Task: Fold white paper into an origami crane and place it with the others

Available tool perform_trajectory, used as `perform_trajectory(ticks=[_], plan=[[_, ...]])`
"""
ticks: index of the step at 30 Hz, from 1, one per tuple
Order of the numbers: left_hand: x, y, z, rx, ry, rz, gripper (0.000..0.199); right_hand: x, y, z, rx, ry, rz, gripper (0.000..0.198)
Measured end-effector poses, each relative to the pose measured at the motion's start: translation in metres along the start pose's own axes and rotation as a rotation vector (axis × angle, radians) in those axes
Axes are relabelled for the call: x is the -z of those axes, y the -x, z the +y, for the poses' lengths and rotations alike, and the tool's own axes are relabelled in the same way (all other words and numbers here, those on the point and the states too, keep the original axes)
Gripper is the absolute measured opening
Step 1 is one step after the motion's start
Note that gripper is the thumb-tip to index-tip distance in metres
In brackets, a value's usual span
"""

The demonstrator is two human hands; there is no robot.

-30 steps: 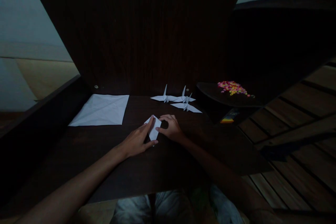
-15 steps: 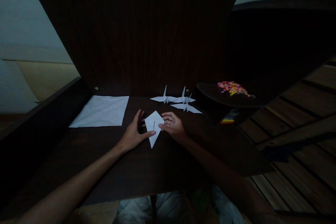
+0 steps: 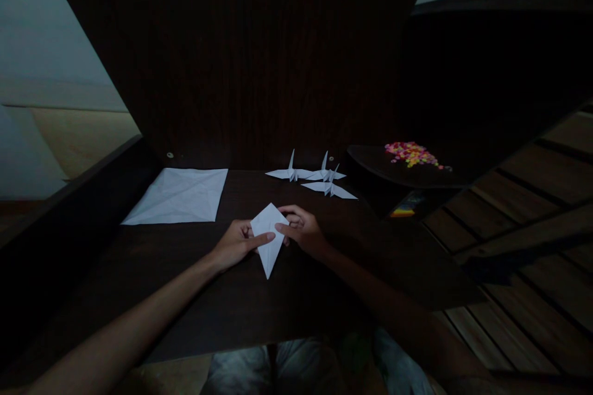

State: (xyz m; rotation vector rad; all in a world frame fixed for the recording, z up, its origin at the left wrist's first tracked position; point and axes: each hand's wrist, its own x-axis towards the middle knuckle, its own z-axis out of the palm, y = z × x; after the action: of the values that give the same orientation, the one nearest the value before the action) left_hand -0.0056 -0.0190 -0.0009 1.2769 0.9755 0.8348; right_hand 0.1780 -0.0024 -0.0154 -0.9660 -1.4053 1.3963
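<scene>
Between my two hands is a kite-shaped piece of folded white paper (image 3: 269, 254), its long point towards me. My left hand (image 3: 237, 243) grips its left side, thumb across the front and fingers curled behind. On the right side my right hand (image 3: 303, 232) pinches the paper, with its thumb on the front and the fingers partly hidden at the back. Just beyond my hands stand three white paper cranes (image 3: 330, 188), close together with wings spread and narrow points raised.
A creased white sheet (image 3: 180, 196) lies on the dark desk (image 3: 204, 315) at the back left. Many small colourful pieces (image 3: 414, 153) are heaped on a low rounded shelf (image 3: 370, 163) at the right. A dark panel (image 3: 254, 62) rises behind the desk.
The folded paper has come slightly nearer to me and shows more of its lower point. My left fingers, spread before, are now curled behind its edge.
</scene>
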Motion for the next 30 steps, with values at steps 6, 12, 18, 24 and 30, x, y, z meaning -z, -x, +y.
perform_trajectory(ticks=[6,12,18,24,30], plan=[[-0.002,-0.001,-0.003,0.057,0.14,-0.025,0.03,0.002,0.001,0.003,-0.007,-0.034,-0.044,0.036],[0.002,-0.001,-0.002,0.103,0.283,-0.031,0.032,0.002,0.004,-0.003,0.006,-0.045,-0.055,0.025],[0.006,-0.002,0.0,0.089,0.358,-0.096,0.033,0.003,0.006,-0.005,0.089,0.016,-0.067,0.019],[0.005,-0.001,-0.001,0.083,0.294,-0.122,0.034,0.007,0.007,-0.008,0.1,-0.013,-0.116,0.017],[0.006,-0.002,-0.003,0.06,0.267,-0.084,0.035,0.007,0.007,-0.01,0.065,-0.061,-0.095,0.034]])
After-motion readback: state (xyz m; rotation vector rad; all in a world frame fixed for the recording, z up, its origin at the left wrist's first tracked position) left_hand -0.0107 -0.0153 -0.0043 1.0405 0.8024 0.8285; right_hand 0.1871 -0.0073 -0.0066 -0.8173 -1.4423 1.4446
